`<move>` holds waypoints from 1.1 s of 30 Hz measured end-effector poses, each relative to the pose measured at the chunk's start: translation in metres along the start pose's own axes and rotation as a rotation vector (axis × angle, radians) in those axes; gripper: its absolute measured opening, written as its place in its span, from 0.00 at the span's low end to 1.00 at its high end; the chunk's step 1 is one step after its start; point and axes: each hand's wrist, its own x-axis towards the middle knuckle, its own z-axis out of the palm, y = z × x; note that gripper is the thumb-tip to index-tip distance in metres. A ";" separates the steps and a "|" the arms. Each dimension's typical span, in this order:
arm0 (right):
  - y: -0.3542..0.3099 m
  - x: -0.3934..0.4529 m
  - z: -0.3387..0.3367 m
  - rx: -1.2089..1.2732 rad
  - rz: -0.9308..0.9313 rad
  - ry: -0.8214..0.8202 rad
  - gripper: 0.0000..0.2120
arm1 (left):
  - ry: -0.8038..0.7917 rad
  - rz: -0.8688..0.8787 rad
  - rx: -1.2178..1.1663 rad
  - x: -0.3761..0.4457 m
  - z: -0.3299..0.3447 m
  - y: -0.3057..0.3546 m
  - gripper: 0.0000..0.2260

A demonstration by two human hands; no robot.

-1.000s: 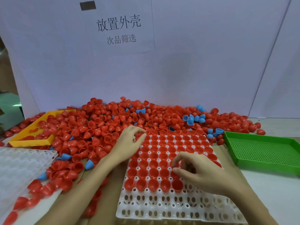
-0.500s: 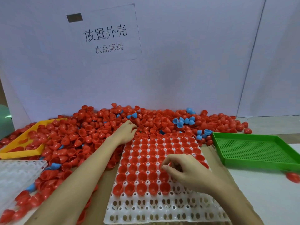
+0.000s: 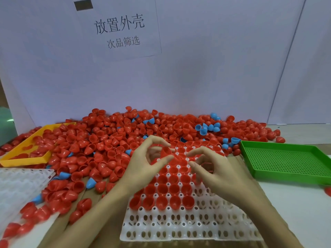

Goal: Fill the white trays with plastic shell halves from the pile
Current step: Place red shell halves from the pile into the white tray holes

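Pile (image 3: pixel 111 140) behind tray (image 3: pixel 188 228); bin (image 3: pixel 286 161) right

White backdrop panels (image 3: pixel 223 72) are standing upright behind the counter (image 3: pixel 293 208), meeting at a slanted seam on the right. A paper sign (image 3: pixel 120 29) with printed black characters and a dark rectangle is hanging on the left panel. Soft, even light is falling across everything; brown cardboard (image 3: pixel 100 228) is lying on the pale counter.
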 end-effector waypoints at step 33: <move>-0.011 -0.007 0.038 0.136 -0.199 0.071 0.23 | -0.093 -0.110 -0.024 -0.047 0.001 0.014 0.09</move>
